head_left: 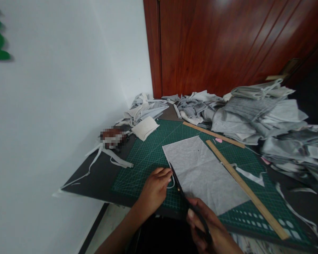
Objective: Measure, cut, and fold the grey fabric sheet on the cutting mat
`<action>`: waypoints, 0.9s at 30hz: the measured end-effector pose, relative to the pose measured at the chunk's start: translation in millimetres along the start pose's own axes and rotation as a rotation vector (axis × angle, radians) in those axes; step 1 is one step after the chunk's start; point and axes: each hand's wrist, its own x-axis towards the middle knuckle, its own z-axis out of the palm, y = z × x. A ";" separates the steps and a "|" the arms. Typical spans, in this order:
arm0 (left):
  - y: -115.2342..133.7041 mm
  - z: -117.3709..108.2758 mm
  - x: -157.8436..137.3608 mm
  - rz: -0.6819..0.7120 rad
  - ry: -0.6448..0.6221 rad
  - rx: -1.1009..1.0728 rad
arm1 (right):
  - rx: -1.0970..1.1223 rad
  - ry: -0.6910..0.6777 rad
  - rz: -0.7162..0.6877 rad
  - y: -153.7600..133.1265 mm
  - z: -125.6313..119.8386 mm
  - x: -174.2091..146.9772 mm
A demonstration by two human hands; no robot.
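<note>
A light grey piece of fabric (201, 169) lies flat on the green cutting mat (137, 158). My right hand (209, 225) is wrapped round the handles of black scissors (180, 190). Their blades point away from me along the fabric's left edge, the tips close to it. At that same edge, my left hand (155, 187) has its fingers pressed together on a thin fabric strip (171, 185), which curls down beside the scissors. Part of the strip is hidden by the fingers.
A wooden ruler (243, 187) rests along the fabric's right side, with a second wooden ruler (214, 134) behind. Grey fabric piles (257, 113) crowd the right and back. Loose fabric strips (116, 158) lie left near the wall. A wooden door (214, 46) stands behind.
</note>
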 end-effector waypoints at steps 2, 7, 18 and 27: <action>-0.4 -0.1 0.1 -0.003 -0.006 -0.001 | -0.032 -0.022 0.011 -4.3 1.4 -1.9; 0.8 -0.9 0.9 -0.017 -0.021 -0.009 | -0.025 0.021 0.035 -10.7 5.3 -6.7; -0.4 0.0 0.2 -0.005 -0.030 -0.010 | -0.024 -0.005 0.027 -4.3 0.9 -1.7; 0.2 -0.3 -0.3 -0.007 -0.033 -0.002 | -0.010 -0.003 -0.012 -3.1 2.6 -1.8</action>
